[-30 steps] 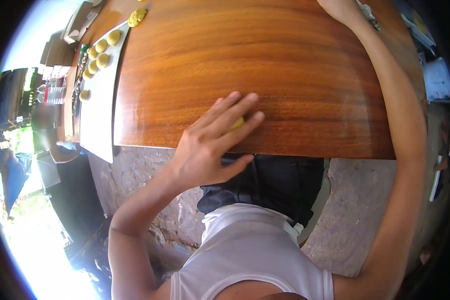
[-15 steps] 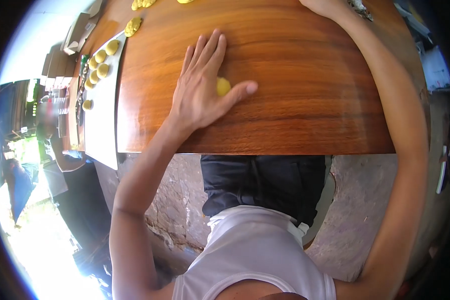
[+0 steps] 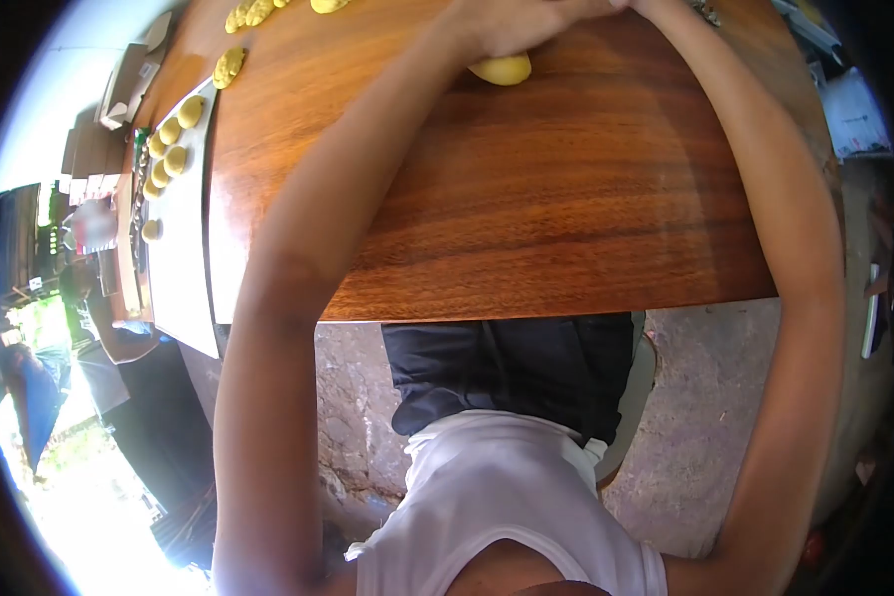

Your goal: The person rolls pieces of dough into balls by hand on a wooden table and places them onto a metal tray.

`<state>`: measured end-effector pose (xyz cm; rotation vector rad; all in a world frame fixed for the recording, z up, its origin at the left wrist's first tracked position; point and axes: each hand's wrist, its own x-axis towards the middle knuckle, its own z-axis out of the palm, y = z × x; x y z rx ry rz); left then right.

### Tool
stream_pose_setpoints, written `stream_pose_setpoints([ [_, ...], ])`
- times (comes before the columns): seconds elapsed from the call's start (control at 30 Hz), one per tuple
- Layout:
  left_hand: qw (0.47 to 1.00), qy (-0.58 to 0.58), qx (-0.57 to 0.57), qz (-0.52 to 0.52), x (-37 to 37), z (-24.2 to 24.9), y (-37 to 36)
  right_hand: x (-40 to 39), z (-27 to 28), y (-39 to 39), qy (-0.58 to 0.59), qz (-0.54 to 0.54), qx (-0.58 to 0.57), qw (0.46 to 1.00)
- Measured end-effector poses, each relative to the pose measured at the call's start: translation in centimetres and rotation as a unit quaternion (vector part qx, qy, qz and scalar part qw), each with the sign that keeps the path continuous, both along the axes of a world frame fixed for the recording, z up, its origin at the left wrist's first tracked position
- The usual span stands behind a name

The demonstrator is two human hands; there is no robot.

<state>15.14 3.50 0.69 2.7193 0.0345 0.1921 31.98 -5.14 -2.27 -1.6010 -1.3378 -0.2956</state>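
My left hand [image 3: 517,22] is at the far part of the wooden table, partly cut off by the top edge of the view. Its thumb stretches out to the right, towards my other hand; the remaining fingers are out of sight. A smooth yellow dough ball [image 3: 507,70] rests on the wood just below this hand, partly covered by its heel. Only the wrist end of my right hand [image 3: 644,5] shows at the top edge, close to the left thumb tip, with its fingers hidden.
Several round dough balls [image 3: 175,161] sit on a white tray [image 3: 191,248] at the left of the wooden table [image 3: 566,219]. Rougher yellow dough lumps [image 3: 229,68] lie beyond it. Cardboard boxes [image 3: 94,159] stand further left, and another person's arm [image 3: 119,338] shows there.
My left hand has moved away from me and to the right, off the spot where it lay spread over the dough ball. The ball now appears further up. The view has shifted slightly.
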Motion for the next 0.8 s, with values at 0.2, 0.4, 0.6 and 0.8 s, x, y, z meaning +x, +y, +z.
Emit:
stream_pose_setpoints([
  [0.2, 0.990, -0.014, -0.045, -0.134, -6.2, -0.4, -5.8, 0.5, 0.1, -0.5, 0.064, -0.042, 0.006, 0.997],
  [0.4, 0.968, -0.041, -0.093, -0.231, -14.8, 0.3, -8.7, -0.1, 0.2, -1.1, 0.084, -0.012, -0.014, 0.996],
  [0.6, 0.996, -0.003, 0.004, -0.092, -23.7, 0.3, -9.7, -0.5, 0.2, -1.3, 0.086, -0.012, -0.044, 0.995],
  [0.8, 0.984, -0.047, 0.013, 0.173, -29.9, -1.1, -9.4, -0.7, 0.1, -1.3, 0.078, 0.000, -0.050, 0.996],
])
